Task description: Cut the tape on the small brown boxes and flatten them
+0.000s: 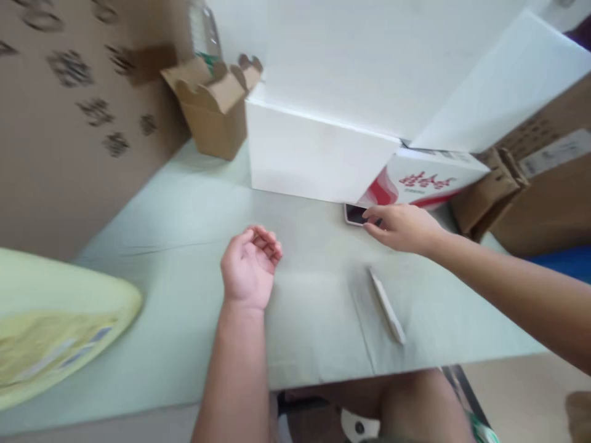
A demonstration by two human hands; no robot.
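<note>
My right hand is over the right part of a dark-screened phone with a pale rim, which lies flat against the foot of the white boxes. Its thumb and fingers are apart, and whether they touch the phone I cannot tell. Palm up above the table's middle, my left hand is empty, its fingers loosely curled. A slim white tool, looking like a utility knife, lies on the pale green tabletop below my right hand.
A plain white box and a red-and-white printed box stand at the back. Left of them is an open small cardboard box. A large carton and a yellow-green bag fill the left; brown cartons stand right.
</note>
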